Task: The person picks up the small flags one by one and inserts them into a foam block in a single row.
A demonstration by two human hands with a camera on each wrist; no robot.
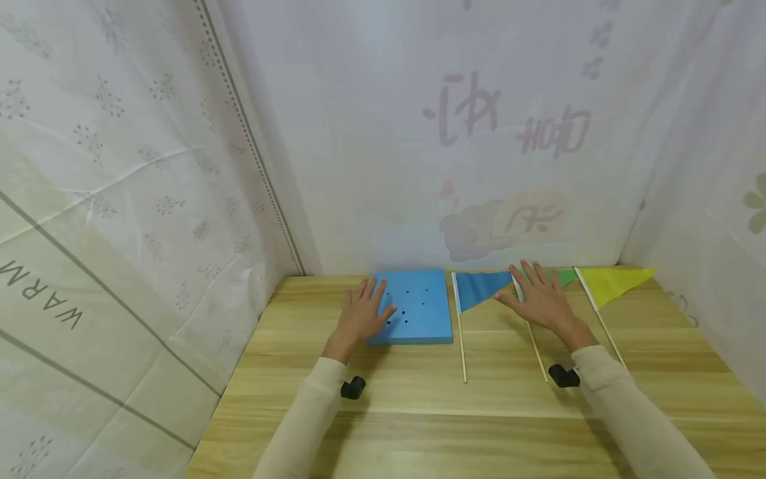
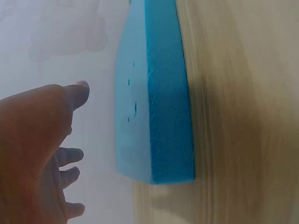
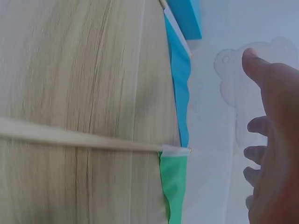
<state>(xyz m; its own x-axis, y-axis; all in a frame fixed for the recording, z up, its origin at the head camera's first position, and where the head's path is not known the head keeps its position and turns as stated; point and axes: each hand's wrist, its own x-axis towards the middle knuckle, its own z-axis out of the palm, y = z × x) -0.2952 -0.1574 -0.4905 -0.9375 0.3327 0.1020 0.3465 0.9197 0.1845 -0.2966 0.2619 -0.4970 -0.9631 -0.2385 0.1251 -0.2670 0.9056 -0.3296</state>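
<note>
My left hand (image 1: 362, 314) hovers with spread fingers over the left side of a blue foam block (image 1: 427, 326). Small dark holes dot the top of that block; in the left wrist view the thumb and fingertips stand apart from its surface. Over the green pennant flag (image 1: 565, 276) is my right hand (image 1: 541, 296), fingers spread and holding nothing. It hides part of the green cloth, and the right wrist view shows the green flag (image 3: 174, 182) lying below the palm. A blue pennant flag (image 1: 479, 289) lies left of that hand, a yellow one (image 1: 613, 283) to its right.
All three flags have thin wooden sticks pointing toward the near side of the wooden table (image 1: 419, 426). Pale printed curtains (image 1: 383, 166) rise along the table's back and sides. A black wrist mount (image 1: 353, 388) sits at each sleeve cuff.
</note>
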